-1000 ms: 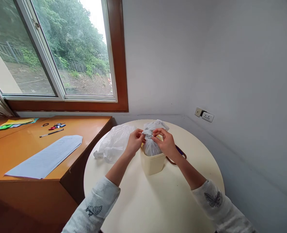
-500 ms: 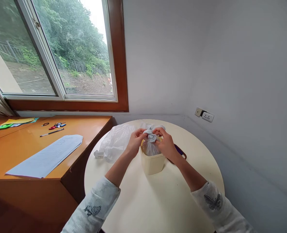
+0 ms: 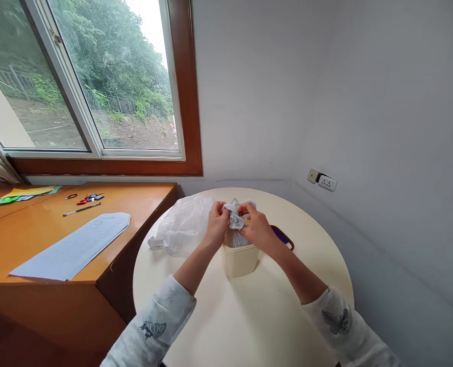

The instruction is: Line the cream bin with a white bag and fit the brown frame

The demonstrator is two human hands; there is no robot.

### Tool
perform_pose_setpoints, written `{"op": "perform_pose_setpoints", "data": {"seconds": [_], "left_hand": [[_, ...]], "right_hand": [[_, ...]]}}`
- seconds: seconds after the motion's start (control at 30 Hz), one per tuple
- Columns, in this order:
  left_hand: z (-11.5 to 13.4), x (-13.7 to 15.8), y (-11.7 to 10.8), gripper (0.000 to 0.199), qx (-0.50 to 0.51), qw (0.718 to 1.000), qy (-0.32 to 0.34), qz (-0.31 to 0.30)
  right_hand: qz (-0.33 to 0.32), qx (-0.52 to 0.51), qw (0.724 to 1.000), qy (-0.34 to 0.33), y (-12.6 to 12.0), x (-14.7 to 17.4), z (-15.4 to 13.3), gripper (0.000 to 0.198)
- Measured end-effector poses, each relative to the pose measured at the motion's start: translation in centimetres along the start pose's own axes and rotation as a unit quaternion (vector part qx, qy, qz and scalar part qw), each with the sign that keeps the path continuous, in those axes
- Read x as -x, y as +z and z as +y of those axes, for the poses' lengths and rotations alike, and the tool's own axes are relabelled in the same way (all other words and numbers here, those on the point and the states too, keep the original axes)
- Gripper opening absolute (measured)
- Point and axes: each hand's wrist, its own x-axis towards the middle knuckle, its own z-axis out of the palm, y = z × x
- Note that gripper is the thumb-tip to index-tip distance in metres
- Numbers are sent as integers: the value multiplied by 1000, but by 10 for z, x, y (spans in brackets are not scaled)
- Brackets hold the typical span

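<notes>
A clear plastic bag (image 3: 235, 219), its neck twisted into a knot-like bunch, stands in a small cream bin (image 3: 241, 262) on a round table. My left hand (image 3: 217, 222) pinches the bunched plastic from the left. From the right, my right hand (image 3: 256, 224) grips the same bunch with thumb and fingers. The lower part of the bag is inside the bin, where its contents are hidden. Left of the bin, another clear plastic bag (image 3: 184, 221) lies crumpled and flat.
Behind my right wrist lies a dark purple object with a brown rim (image 3: 283, 237), partly hidden. The cream table (image 3: 280, 316) adjoins a wooden desk (image 3: 146, 196) holding papers (image 3: 77, 244), a pen (image 3: 81, 209) and keys (image 3: 92, 197). A wall socket (image 3: 327, 182) is at right.
My left hand has shifted slightly right, closer to my right hand. The bunched plastic between my fingers has turned and moved a little left.
</notes>
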Motion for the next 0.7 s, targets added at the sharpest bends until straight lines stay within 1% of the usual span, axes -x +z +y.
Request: {"op": "perform_pose_setpoints", "data": {"seconds": [0.1,0.2,0.3,0.37,0.43,0.5,0.53,0.6,0.7], "left_hand": [[1,1,3,14,-14,1000,27,-3],[8,1,-2,14,-18,999,24,-24],[19,2,-10,18,-22,996,-8,-87],[25,2,-14,21,-27,989,-37,-141],[28,2,-16,23,-28,983,-57,-173],[29,1,-16,23,-25,982,-59,-176],[28,1,-15,23,-24,983,-57,-172],[25,1,-14,22,-22,985,-50,-164],[22,0,-12,22,-18,986,-52,-160]], "right_hand": [[39,62,996,47,5,2,-2,28],[53,52,996,52,1,1,2,19],[40,12,998,42,-8,-4,10,14],[16,-31,998,46,-12,-7,14,15],[-16,-76,996,51,-15,-9,16,17],[-47,-99,993,51,-16,-9,14,22],[-55,-94,993,51,-16,-9,13,24],[-49,-55,996,54,-15,-7,8,25],[-20,23,998,48,-14,-4,5,16]]}}
